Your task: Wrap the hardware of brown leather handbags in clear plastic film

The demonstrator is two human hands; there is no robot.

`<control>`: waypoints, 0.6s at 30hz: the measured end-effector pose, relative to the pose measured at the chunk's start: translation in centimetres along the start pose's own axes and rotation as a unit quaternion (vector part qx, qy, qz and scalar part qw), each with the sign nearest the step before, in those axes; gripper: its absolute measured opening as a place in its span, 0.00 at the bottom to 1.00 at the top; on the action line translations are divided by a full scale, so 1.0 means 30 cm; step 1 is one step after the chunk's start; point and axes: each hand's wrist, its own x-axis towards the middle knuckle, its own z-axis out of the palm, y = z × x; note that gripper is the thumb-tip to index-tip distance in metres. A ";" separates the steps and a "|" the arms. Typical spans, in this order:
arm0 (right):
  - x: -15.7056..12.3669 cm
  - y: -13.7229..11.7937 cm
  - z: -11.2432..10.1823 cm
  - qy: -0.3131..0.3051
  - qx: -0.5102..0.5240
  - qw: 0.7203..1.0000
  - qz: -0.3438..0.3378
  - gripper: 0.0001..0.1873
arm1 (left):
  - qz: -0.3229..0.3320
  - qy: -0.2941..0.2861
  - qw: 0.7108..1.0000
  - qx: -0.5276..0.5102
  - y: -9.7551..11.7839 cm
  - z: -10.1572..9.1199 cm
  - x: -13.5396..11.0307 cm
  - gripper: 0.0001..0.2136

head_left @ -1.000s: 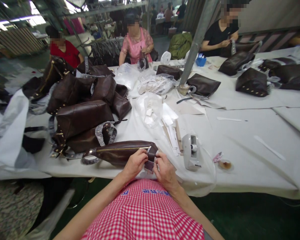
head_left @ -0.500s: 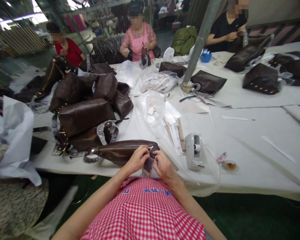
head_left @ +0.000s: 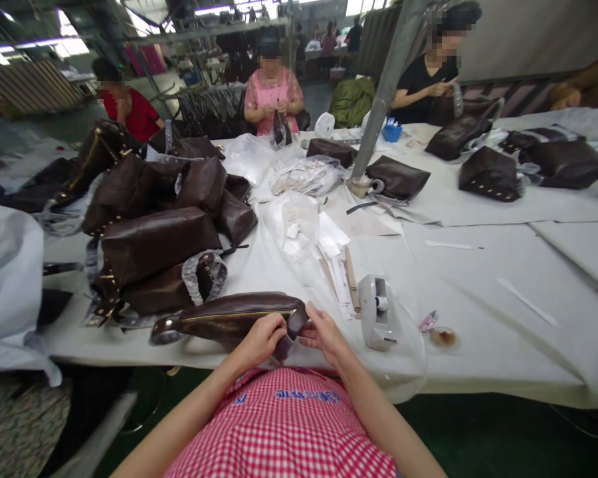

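Brown zip bag [head_left: 219, 304] is lying on the pale-covered table [head_left: 478, 279], just left of the grey tape dispenser [head_left: 379, 330], gold zipper facing up. The left hand [head_left: 263, 338] has its fingers pinched on the bag's right end, and the right hand [head_left: 325, 334] has its fingers touching that same end, tbh can't tell if they're actually gripping. Only writing I spot is blue lettering [head_left: 306, 396] on the red-checked apron [head_left: 279, 438], nearer the wearer than the dispenser, too small and creased to read. Paper strips [head_left: 337, 282] sit right beside the dispenser's left side, and a heap of similar bags [head_left: 159, 242] is further left of it.
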 end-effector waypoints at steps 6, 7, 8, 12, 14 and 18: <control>0.000 -0.032 0.017 -0.015 0.012 1.000 -0.024 0.22 | 0.024 0.023 0.999 0.035 0.043 -0.020 0.020 0.07; -0.001 -0.032 0.019 -0.014 -0.003 0.999 -0.029 0.22 | 0.030 0.028 0.998 0.040 0.053 -0.025 0.033 0.07; -0.002 -0.031 0.021 -0.013 -0.018 0.999 -0.035 0.22 | 0.030 0.031 0.998 0.050 0.063 -0.028 0.049 0.07; -0.006 -0.018 0.025 -0.037 -0.070 0.995 -0.066 0.24 | -0.019 -0.016 0.988 0.154 0.082 -0.024 0.129 0.07; -0.008 -0.012 0.017 -0.062 -0.092 0.991 -0.081 0.23 | -0.040 -0.049 0.978 0.197 0.083 -0.013 0.167 0.07; -0.008 -0.003 -0.008 -0.093 -0.130 0.981 -0.108 0.23 | -0.047 -0.068 0.972 0.222 0.082 0.010 0.207 0.07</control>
